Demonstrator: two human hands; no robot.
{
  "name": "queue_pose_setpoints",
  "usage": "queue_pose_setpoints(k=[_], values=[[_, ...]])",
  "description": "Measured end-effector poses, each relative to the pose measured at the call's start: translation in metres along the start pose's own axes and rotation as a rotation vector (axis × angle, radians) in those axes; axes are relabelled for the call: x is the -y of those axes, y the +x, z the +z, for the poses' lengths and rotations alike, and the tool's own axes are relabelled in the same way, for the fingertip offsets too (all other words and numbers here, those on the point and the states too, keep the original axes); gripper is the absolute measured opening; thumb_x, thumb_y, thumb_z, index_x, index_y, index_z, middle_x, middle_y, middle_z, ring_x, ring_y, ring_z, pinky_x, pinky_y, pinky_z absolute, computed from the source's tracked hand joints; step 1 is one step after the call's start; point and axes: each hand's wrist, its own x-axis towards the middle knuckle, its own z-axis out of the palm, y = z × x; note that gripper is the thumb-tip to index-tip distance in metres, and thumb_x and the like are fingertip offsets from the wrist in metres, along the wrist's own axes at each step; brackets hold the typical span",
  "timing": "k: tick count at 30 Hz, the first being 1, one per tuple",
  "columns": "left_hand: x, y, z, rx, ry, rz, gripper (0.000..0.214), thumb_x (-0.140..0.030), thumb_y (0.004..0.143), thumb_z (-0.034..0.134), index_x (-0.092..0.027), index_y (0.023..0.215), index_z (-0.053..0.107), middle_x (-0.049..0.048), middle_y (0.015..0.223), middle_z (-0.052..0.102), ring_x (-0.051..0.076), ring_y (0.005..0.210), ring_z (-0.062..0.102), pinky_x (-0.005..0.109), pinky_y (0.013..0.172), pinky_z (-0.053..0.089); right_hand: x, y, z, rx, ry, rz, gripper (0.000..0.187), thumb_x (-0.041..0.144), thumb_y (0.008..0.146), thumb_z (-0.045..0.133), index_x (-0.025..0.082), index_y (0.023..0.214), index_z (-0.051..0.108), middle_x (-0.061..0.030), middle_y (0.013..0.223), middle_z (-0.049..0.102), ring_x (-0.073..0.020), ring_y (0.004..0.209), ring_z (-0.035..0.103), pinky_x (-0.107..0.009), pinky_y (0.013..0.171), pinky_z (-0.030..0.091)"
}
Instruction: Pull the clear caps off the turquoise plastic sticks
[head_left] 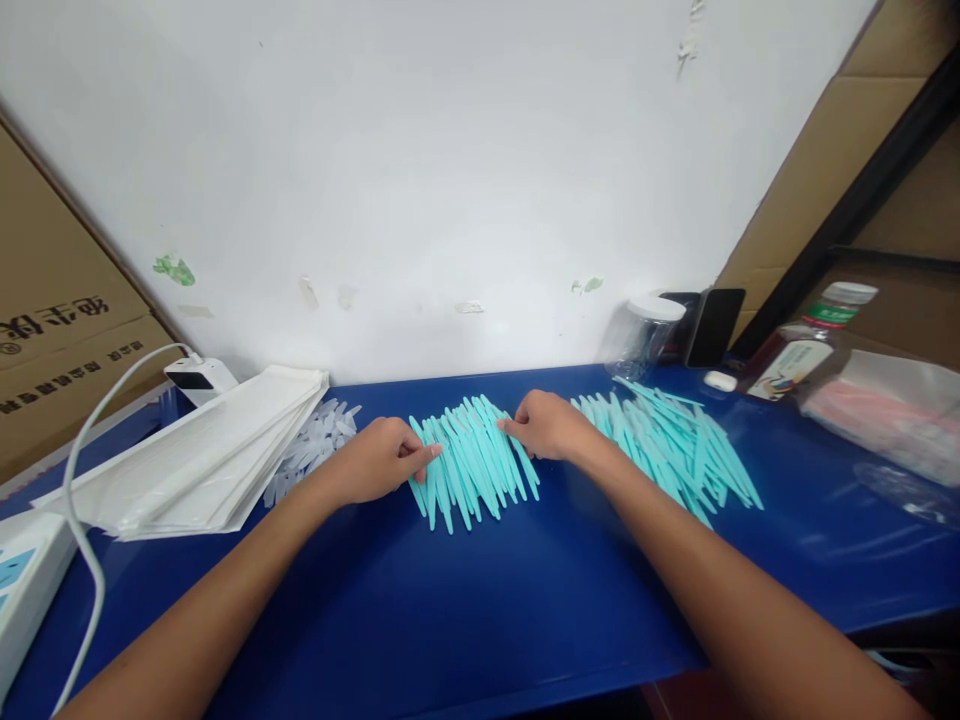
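Slim turquoise plastic sticks [474, 465], tapered at the ends, lie side by side in a fanned row on the blue table [480, 610]. At the row's left edge, my left hand [379, 460] has its fingers curled and its thumb laid over the outer sticks. My right hand [547, 425] pinches the upper ends of sticks at the right edge. A second, looser heap of turquoise sticks [682, 445] lies to the right, partly behind my right forearm. Small translucent pale pieces [319, 440] are piled left of my left hand.
White plastic sleeves [225, 460] are stacked on the left, near a white device [201, 378] with a cable. At the back right stand a clear lidded jar [643, 338], a dark phone [715, 327] and a bottle [806, 345]. A clear bag [892, 410] lies at far right.
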Motion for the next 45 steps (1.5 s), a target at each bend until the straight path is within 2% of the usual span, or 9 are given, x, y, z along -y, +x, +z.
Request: queue_pose_setpoints(k=[3,7,12,19,23,29,33,37,45], values=[[0.004,-0.001,-0.007,-0.101,0.094,-0.035,0.061,-0.062,0.096,0.051,-0.022,0.050,0.057,-0.0003,0.045,0.044,0.013,0.041,0.036,0.031,0.049,0.025,-0.002,0.001,-0.003,0.052,-0.022,0.032,0.051,0.047,0.102,0.056,0.017,0.064,0.072,-0.0103,0.071,0.077,-0.0199,0.066,0.070,-0.029,0.063,0.046],[0.015,-0.002,-0.012,-0.202,0.339,-0.164,0.065,-0.064,0.097,0.046,-0.023,0.047,0.038,0.0029,0.045,0.047,0.017,0.041,0.042,0.034,0.053,0.026,-0.011,0.003,-0.015,-0.043,-0.109,0.097,0.047,0.049,0.102,0.056,0.015,0.077,0.077,-0.0152,0.086,0.079,-0.0230,0.071,0.073,-0.031,0.066,0.050],[0.018,0.001,-0.003,-0.143,0.396,-0.187,0.060,-0.064,0.101,0.033,-0.023,0.061,0.050,0.0087,0.065,0.064,0.024,0.057,0.057,0.035,0.058,0.031,-0.021,0.005,-0.023,0.003,-0.162,0.151,0.041,0.046,0.102,0.058,0.014,0.086,0.078,-0.0175,0.093,0.079,-0.0246,0.077,0.075,-0.032,0.071,0.052],[0.008,0.002,0.004,-0.127,0.467,-0.178,0.056,-0.060,0.105,0.025,-0.023,0.075,0.055,0.0114,0.079,0.069,0.029,0.074,0.064,0.036,0.062,0.035,-0.005,0.000,-0.007,0.096,-0.080,0.006,0.040,0.042,0.101,0.059,0.015,0.079,0.078,-0.0136,0.087,0.080,-0.0208,0.072,0.073,-0.027,0.063,0.049],[0.006,0.001,0.003,-0.112,0.477,-0.174,0.053,-0.060,0.105,0.028,-0.022,0.081,0.057,0.0119,0.085,0.071,0.029,0.076,0.066,0.036,0.063,0.036,-0.006,0.001,-0.011,0.141,-0.016,0.009,0.043,0.042,0.103,0.055,0.015,0.077,0.077,-0.0107,0.082,0.079,-0.0185,0.067,0.072,-0.027,0.062,0.049],[0.006,0.002,0.004,-0.182,0.582,-0.167,0.051,-0.057,0.106,0.028,-0.020,0.095,0.062,0.0133,0.084,0.072,0.032,0.082,0.068,0.035,0.064,0.037,-0.037,0.002,-0.040,-0.230,-0.325,0.224,0.033,0.043,0.098,0.064,0.014,0.096,0.078,-0.0197,0.098,0.077,-0.0323,0.097,0.074,-0.036,0.078,0.052],[0.005,0.001,0.003,-0.263,0.613,-0.144,0.048,-0.056,0.106,0.030,-0.021,0.098,0.062,0.0124,0.084,0.072,0.033,0.084,0.069,0.035,0.064,0.036,-0.052,-0.001,-0.052,-0.102,-0.366,0.329,0.046,0.053,0.088,0.077,0.012,0.111,0.075,-0.0229,0.108,0.075,-0.0364,0.103,0.073,-0.040,0.081,0.054],[0.002,0.002,0.002,-0.334,0.624,-0.131,0.045,-0.055,0.106,0.033,-0.022,0.098,0.062,0.0105,0.082,0.072,0.031,0.079,0.069,0.033,0.064,0.035,-0.047,-0.001,-0.048,0.098,-0.370,0.282,0.052,0.052,0.082,0.083,0.010,0.113,0.074,-0.0240,0.111,0.074,-0.0390,0.105,0.073,-0.042,0.080,0.055],[-0.004,0.001,0.003,-0.405,0.569,-0.049,0.041,-0.054,0.105,0.040,-0.023,0.091,0.063,0.0068,0.075,0.071,0.028,0.072,0.066,0.033,0.062,0.028,-0.041,-0.003,-0.043,0.122,-0.419,0.126,0.032,0.037,0.093,0.075,0.008,0.106,0.074,-0.0198,0.099,0.075,-0.0339,0.095,0.074,-0.036,0.073,0.052]])
